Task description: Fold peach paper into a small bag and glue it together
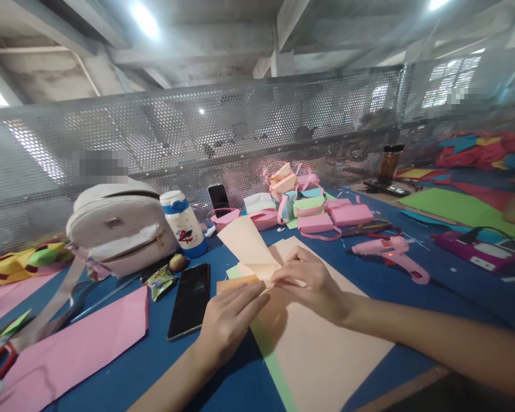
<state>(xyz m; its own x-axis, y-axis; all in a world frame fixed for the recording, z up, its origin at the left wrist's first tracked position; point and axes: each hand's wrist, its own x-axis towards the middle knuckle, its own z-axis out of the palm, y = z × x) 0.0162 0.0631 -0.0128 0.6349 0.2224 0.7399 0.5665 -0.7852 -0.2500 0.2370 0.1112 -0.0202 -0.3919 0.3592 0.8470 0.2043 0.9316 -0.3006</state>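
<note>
A folded piece of peach paper (246, 243) stands up between my hands, over the larger peach sheets (326, 349) on the table. My right hand (311, 280) pinches its lower right part with thumb and fingers. With the fingers stretched together, my left hand (236, 317) meets the paper's lower edge beside the right fingertips; its grip is partly hidden. An orange-tan piece (234, 284) lies just behind the left fingers. Green paper (277, 375) shows under the peach sheets.
Left are a black phone (191, 300), pink paper (86, 349), a white backpack (122, 229) and a bottle (184, 223). A pink glue gun (390, 254) lies right, near a purple box (476, 250). Small paper bags (315, 220) stand behind, before a perforated metal screen (240, 126).
</note>
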